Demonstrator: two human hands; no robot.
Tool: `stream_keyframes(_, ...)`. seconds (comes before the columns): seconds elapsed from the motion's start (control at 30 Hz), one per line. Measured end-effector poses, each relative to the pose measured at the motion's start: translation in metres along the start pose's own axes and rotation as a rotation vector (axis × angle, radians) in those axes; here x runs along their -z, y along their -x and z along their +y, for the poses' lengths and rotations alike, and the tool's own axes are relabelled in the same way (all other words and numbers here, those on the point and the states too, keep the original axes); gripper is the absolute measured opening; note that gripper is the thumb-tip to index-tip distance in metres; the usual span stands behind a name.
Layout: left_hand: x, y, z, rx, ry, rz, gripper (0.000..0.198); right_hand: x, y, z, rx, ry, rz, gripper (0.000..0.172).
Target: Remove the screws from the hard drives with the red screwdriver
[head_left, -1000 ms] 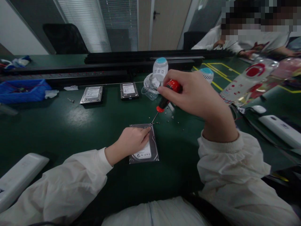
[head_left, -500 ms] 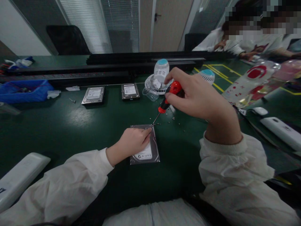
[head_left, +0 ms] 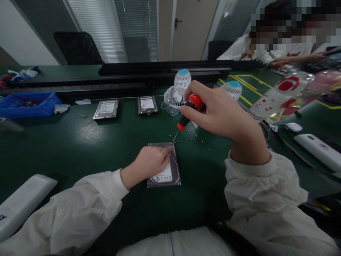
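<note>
A silver hard drive (head_left: 174,167) with a white label lies on the dark green table. My left hand (head_left: 150,161) rests on its upper part, index finger extended near the top right corner, the other fingers curled; anything under them is hidden. My right hand (head_left: 218,110) grips a red and black screwdriver (head_left: 183,121) by its handle. The screwdriver slants, its tip at the drive's top right corner. Several tiny screws (head_left: 196,135) are scattered beyond and to the right of the drive.
Two more hard drives (head_left: 106,109) (head_left: 147,105) lie farther back. A blue bin (head_left: 29,106) is at the far left, small white fans (head_left: 182,81) behind my right hand. Bottles (head_left: 279,96) and a white device (head_left: 319,151) are at right. People sit at the far right.
My right hand and the screwdriver handle have shifted slightly left, while the tip stays at the drive's corner. My left hand keeps its place on the drive.
</note>
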State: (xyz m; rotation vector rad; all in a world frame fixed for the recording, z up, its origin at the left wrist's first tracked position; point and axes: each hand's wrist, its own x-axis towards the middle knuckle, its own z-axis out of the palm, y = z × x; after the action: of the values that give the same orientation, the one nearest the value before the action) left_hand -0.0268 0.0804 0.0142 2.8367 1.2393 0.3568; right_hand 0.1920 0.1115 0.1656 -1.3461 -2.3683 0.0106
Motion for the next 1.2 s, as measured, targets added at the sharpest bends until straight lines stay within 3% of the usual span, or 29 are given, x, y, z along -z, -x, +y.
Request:
stream_keyframes(0.17, 0.0011, -0.0001, 0.0004, -0.016, 0.009, 0.007, 0.037, -0.002, -0.0002, 0.0002, -0.01, -0.02, 0.042, 0.02)
stream_keyframes(0.3, -0.0002, 0.0004, -0.0003, -0.008, 0.011, 0.012, 0.037, -0.0034, -0.001, 0.0013, 0.012, -0.05, 0.026, 0.029)
stream_keyframes(0.47, -0.0022, 0.0006, -0.0014, -0.015, -0.004, 0.023, 0.037, -0.0034, -0.0018, 0.002, 0.035, -0.072, 0.036, 0.023)
stream_keyframes(0.9, -0.0007, 0.0002, -0.001, -0.009, 0.03, 0.003, 0.036, 0.0011, -0.0001, 0.0033, -0.009, 0.035, -0.003, 0.036)
stream_keyframes(1.2, -0.002, 0.0008, -0.0019, -0.012, 0.007, 0.021, 0.036, 0.0, -0.0007, 0.0028, -0.009, 0.015, 0.021, 0.03)
